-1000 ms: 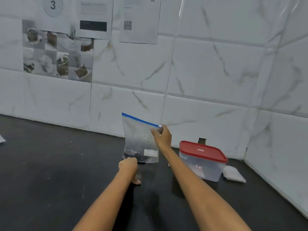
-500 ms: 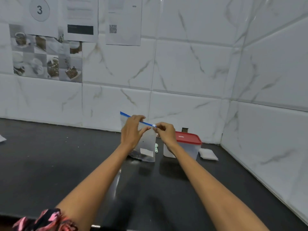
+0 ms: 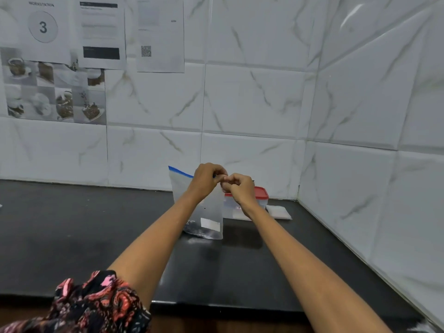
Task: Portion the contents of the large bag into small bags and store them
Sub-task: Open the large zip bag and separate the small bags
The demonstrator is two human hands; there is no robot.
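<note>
Black counter (image 3: 72, 236): clear zip bag (image 3: 206, 219) upright mid-back; red-lid container (image 3: 247, 203) & small white packet (image 3: 278, 211) nr back-right corner.

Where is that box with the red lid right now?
The box with the red lid sits on the dark counter near the right back corner, just behind the right hand, beside the zip bag.

The zip bag (image 3: 206, 212) stands on the bench (image 3: 72, 236), hanging below my left hand (image 3: 207, 180) and right hand (image 3: 237, 188), whose fingers (image 3: 222, 177) meet at its top edge. Behind my right hand sits the lidded container (image 3: 260, 200); right of it lies a small packet (image 3: 278, 211), near the wall corner.
</note>
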